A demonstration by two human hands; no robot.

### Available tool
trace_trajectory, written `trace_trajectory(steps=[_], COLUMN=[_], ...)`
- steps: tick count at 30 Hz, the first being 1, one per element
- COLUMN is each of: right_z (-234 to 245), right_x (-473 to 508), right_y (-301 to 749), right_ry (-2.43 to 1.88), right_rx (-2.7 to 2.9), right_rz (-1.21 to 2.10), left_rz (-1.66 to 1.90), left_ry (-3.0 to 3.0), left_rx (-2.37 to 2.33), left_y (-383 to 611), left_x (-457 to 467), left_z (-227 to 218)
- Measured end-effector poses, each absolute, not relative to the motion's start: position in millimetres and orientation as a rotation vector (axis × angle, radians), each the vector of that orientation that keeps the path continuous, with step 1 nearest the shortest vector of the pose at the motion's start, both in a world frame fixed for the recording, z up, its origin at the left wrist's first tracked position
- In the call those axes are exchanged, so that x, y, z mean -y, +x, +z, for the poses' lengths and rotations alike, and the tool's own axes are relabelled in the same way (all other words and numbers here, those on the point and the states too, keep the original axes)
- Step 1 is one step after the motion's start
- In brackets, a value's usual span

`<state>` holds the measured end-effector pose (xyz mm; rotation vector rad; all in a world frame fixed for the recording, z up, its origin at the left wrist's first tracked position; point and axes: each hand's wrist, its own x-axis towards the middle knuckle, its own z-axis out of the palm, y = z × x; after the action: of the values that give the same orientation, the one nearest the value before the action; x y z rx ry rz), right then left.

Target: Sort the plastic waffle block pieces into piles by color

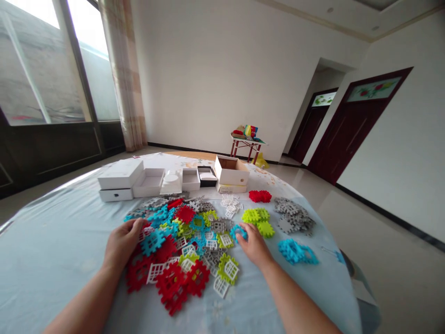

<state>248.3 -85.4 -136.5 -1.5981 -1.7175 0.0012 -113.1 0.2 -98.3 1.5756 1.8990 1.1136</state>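
A mixed heap of plastic interlocking tiles (184,241) in red, blue, green, grey and white lies on the table in front of me. My left hand (122,242) rests on the heap's left edge, fingers curled over blue and white tiles. My right hand (253,242) is at the heap's right edge, its fingers pinched on a blue tile (237,231). To the right lie sorted groups: green tiles (259,219), red tiles (260,196), grey tiles (294,214), blue tiles (295,252) and white tiles (231,204).
The table (52,250) has a pale blue cloth. Several open white boxes (149,182) and a cardboard box (231,170) stand in a row at its far side. A small red-legged table (246,141) with bright things stands by the far wall. Dark doors are at the right.
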Motion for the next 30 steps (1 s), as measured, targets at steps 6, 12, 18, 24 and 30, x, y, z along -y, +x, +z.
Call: trace_trajectory(steps=[6,12,18,24,30], right_z=[-137.4,-137.2,-135.4,-134.7,-129.4], right_x=[83.7,83.0,83.0,82.8,85.4], right_y=[246.9,246.4,246.7,246.2,245.5], right_ry=[-1.594,-1.57,-1.546,-1.537,-1.55], right_rx=[1.765,1.789,1.807,1.8,1.785], right_rz=[-0.061,-0.091,-0.109,-0.105,-0.07], left_rz=[1.085,1.072,1.048,1.051,1.023], left_ry=[1.57,1.552,1.532,1.486,1.473], left_rx=[-1.856,-1.876,-1.898,-1.933,-1.991], left_y=[-114.9,-114.6,-114.1,-114.1,-113.0], left_x=[0.9,1.4,-0.1,-0.6,-2.3], left_z=[-94.6,-94.1,-96.0,-97.4,-96.6])
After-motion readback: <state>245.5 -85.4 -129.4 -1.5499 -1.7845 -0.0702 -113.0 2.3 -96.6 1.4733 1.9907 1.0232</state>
